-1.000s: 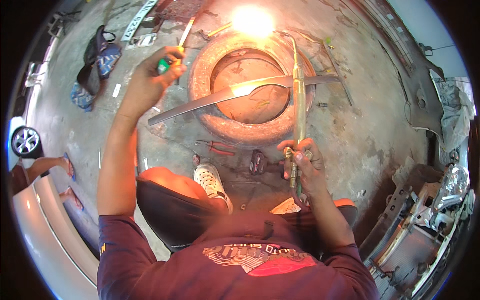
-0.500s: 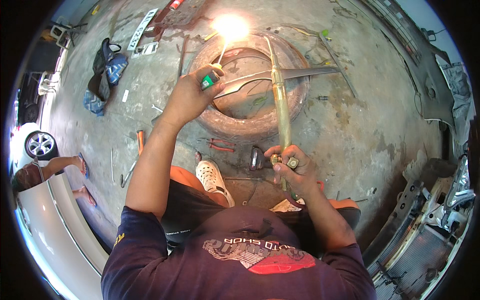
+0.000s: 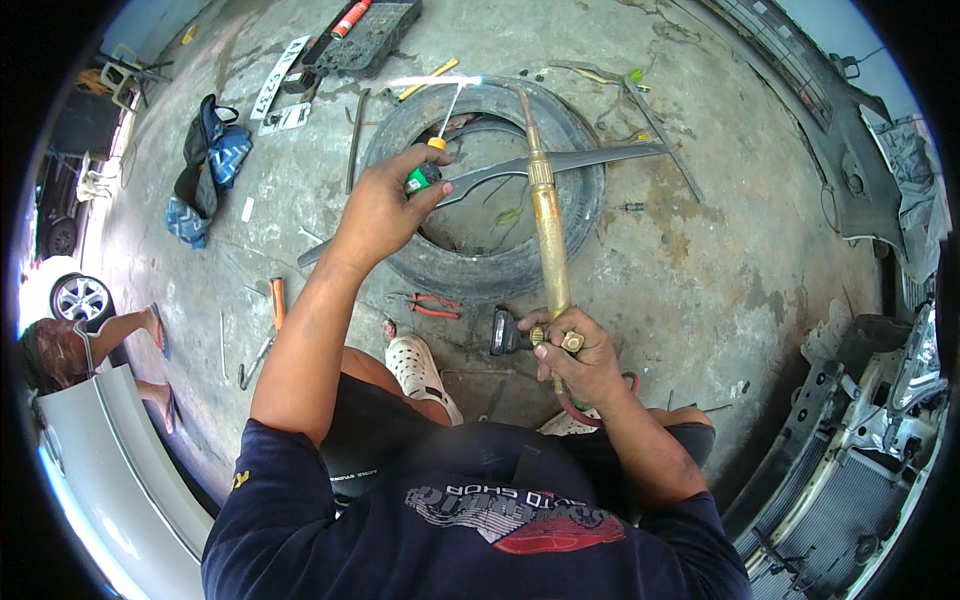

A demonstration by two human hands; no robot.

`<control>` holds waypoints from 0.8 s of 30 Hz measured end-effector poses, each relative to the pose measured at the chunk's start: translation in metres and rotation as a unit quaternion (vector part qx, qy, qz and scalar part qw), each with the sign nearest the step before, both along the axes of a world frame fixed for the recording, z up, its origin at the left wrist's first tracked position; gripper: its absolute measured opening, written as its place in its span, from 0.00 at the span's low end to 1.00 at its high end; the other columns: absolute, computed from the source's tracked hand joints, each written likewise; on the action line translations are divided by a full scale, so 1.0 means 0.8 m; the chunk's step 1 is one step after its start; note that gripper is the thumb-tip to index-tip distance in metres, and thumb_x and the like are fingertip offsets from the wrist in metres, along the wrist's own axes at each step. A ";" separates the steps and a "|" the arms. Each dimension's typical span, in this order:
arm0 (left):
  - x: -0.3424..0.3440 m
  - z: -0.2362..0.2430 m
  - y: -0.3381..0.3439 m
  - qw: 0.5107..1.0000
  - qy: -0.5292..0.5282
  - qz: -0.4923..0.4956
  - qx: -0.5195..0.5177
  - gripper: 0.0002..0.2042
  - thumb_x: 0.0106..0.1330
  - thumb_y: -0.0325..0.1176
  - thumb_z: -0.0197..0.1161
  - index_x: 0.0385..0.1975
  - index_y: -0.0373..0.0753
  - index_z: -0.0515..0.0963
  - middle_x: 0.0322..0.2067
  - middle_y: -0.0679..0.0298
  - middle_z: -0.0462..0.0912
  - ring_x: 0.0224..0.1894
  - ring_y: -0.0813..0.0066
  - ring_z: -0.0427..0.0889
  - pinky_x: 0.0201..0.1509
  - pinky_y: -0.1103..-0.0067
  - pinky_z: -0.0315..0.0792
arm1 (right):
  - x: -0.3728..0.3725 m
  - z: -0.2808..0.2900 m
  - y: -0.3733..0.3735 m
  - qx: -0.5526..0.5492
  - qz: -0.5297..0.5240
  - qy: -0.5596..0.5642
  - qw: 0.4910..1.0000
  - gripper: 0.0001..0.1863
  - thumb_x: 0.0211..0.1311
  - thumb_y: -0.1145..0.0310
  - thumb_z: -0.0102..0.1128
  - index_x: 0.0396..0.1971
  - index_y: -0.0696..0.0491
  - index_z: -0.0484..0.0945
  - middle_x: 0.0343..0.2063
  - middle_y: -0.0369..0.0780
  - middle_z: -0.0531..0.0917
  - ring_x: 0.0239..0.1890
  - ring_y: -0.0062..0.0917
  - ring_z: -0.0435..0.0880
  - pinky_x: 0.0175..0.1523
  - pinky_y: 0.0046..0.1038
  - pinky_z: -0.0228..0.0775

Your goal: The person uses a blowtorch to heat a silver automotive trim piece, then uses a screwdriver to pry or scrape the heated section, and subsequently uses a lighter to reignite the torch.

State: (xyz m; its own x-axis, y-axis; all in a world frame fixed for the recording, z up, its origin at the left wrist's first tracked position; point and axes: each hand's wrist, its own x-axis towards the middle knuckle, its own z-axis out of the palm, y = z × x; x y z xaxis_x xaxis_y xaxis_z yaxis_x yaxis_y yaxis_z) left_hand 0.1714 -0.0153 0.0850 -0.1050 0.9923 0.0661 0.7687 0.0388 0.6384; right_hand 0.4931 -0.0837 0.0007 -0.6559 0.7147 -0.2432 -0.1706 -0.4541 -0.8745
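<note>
Presently the person sits on the concrete floor (image 3: 700,280) over a tyre (image 3: 480,265) lying flat near the middle of it. A long grey strip (image 3: 560,162) rests across the tyre's top, reaching from rim to rim. The right hand (image 3: 580,355) has its grip closed around the valve end of a brass torch (image 3: 548,225); the torch slants up over the tyre, and its tip sits at the far rim, where a bright flame shows. The left hand (image 3: 385,205) has its grip closed on a green lighter (image 3: 420,180), held above the tyre's near-left edge, close to the flame. Judged from this, the torch is already lit, while heating of the strip looks barely begun. Red pliers (image 3: 432,305) lie on the floor just beside the tyre's near edge, untouched.
</note>
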 end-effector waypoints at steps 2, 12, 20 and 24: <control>0.001 0.001 -0.002 1.000 -0.001 0.001 0.007 0.15 0.66 0.32 0.73 0.51 0.40 0.82 0.43 0.53 0.89 0.45 0.62 0.87 0.52 0.71 0.77 | 0.001 -0.001 0.001 -0.005 -0.001 0.003 1.000 0.12 0.67 0.81 0.63 0.37 0.50 0.69 0.55 0.47 0.80 0.34 0.14 0.81 0.36 0.21 0.82; 0.006 -0.008 0.001 0.997 -0.062 0.012 -0.032 0.13 0.71 0.33 0.69 0.52 0.42 0.78 0.47 0.60 0.87 0.44 0.69 0.85 0.50 0.75 0.76 | 0.005 0.003 0.000 0.001 -0.016 0.009 1.000 0.13 0.67 0.81 0.63 0.37 0.50 0.68 0.55 0.47 0.81 0.35 0.15 0.82 0.35 0.21 0.83; 0.008 -0.020 0.007 0.918 -0.396 0.017 -0.024 0.17 0.75 0.37 0.62 0.59 0.43 0.70 0.48 0.54 0.85 0.34 0.78 0.78 0.35 0.82 0.71 | 0.012 0.002 0.004 0.014 -0.011 0.017 1.000 0.13 0.67 0.82 0.62 0.38 0.50 0.68 0.55 0.47 0.81 0.37 0.16 0.83 0.36 0.21 0.84; 0.012 -0.002 0.005 0.866 -0.495 0.046 -0.052 0.19 0.73 0.36 0.62 0.60 0.40 0.68 0.48 0.51 0.85 0.32 0.79 0.77 0.33 0.83 0.70 | 0.012 0.006 0.005 0.013 -0.013 0.021 1.000 0.13 0.67 0.82 0.62 0.37 0.50 0.68 0.55 0.47 0.81 0.37 0.15 0.82 0.36 0.21 0.84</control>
State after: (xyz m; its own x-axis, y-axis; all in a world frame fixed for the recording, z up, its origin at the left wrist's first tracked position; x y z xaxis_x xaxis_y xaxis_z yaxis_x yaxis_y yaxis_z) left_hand 0.1810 -0.0110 0.0837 -0.1377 0.9720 -0.1903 -0.1628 0.1673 0.9724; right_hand 0.5029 -0.0801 0.0051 -0.6463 0.7373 -0.1967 -0.2194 -0.4265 -0.8775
